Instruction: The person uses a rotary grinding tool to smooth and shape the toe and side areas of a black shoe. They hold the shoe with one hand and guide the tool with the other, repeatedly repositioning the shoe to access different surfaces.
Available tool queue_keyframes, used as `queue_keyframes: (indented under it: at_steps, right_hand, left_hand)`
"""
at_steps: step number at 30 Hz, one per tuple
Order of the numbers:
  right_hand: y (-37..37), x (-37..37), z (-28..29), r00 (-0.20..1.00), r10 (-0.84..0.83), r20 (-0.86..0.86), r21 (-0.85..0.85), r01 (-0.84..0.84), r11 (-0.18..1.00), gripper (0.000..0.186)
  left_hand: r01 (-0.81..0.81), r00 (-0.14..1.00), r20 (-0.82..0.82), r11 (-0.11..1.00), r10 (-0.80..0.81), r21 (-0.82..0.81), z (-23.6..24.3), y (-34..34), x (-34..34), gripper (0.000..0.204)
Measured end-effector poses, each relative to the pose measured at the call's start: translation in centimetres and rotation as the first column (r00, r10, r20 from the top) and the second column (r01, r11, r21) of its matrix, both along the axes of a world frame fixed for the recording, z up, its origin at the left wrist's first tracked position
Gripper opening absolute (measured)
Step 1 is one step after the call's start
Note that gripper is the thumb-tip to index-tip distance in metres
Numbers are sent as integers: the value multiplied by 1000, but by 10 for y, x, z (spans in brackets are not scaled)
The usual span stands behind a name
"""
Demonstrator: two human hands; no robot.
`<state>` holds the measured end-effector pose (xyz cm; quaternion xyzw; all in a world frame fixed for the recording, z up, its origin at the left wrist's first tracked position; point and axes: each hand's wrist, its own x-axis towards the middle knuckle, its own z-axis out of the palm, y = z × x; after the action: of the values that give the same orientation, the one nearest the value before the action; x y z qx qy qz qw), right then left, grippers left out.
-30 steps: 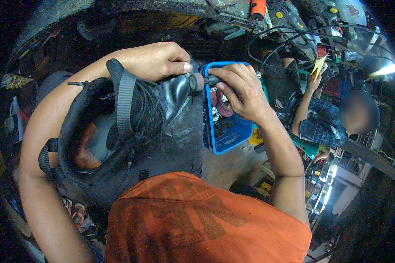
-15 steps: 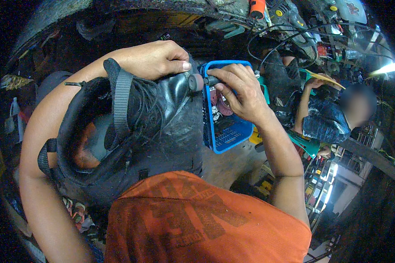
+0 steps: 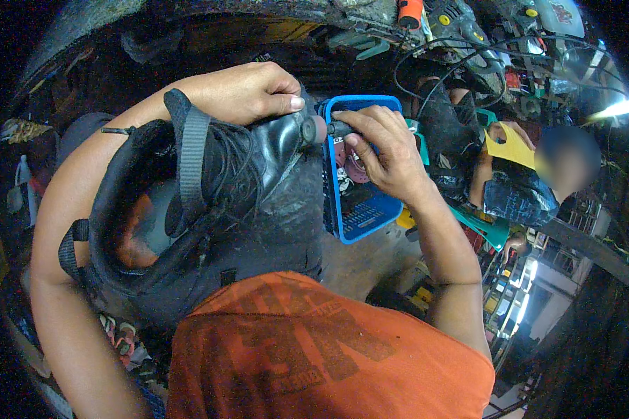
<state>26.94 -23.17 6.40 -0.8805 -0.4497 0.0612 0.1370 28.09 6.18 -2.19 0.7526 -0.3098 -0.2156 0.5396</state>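
Observation:
A black lace-up boot (image 3: 220, 150) lies across my lap, its opening toward me and its toe pointing away to the right. My left arm reaches around the boot's far side. My left hand (image 3: 265, 98) is closed over the edge near the toe, thumb on top and the other fingers curled out of sight. In my right hand (image 3: 384, 143) is a dark rotary tool (image 3: 339, 130), pinched between thumb and fingers. Its round, brownish-red abrasive head (image 3: 314, 130) sits right at the shiny toe, seemingly touching it.
Behind my right hand is a blue plastic basket (image 3: 365, 230) holding round sanding discs (image 3: 356, 170). Another person at the right holds a yellow sheet (image 3: 510, 145). Black cables (image 3: 461, 43) loop across the upper right, near an orange cylinder (image 3: 409, 14).
My right hand and the tool have shifted very slightly at the toe. The other person's yellow sheet has turned to show its broad side. The boot and my left hand stay put.

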Motion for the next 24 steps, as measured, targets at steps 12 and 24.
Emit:
queue_keyframes:
  at_steps: [12,24]
  right_hand:
    - [2,-3,-1,1000,-3,18,-1,3,1000,34]
    - [2,-4,0,1000,-15,-9,-2,15,1000,33]
  left_hand:
    - [-15,1000,-19,1000,15,1,-3,-1,0,45]
    - [3,999,-37,1000,-2,11,0,1,2,45]
